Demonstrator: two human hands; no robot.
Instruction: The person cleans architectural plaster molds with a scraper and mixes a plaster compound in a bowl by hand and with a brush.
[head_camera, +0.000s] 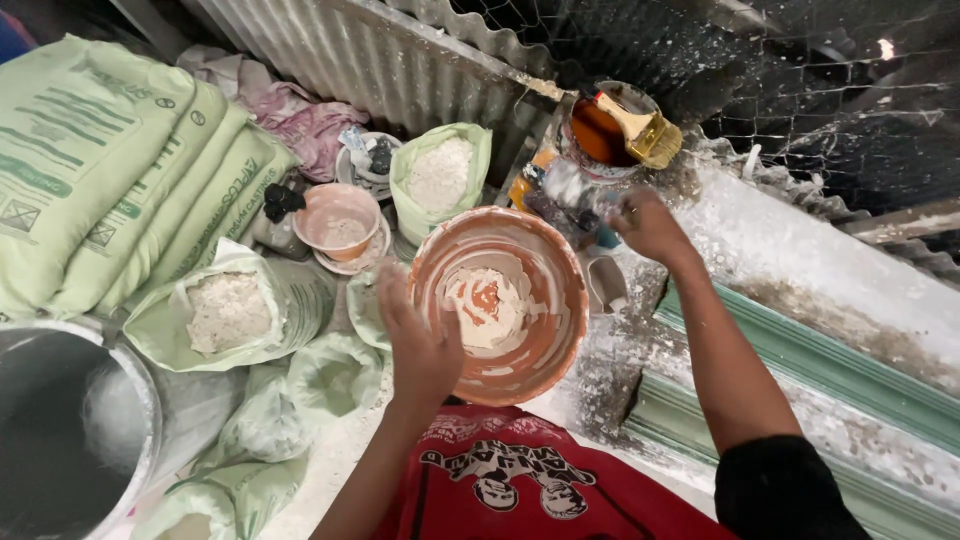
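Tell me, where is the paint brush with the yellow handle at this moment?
In the head view, the paint brush lies across the rim of a round can at the upper middle, just above the right hand and behind the large orange bowl.

Stack of pale green printed sacks (110, 160) far left of the left hand (420, 345), open green bag of white powder (228, 312) just left of it, second open green powder bag (440, 172) beyond it, crumpled green bags (290, 400) below-left.
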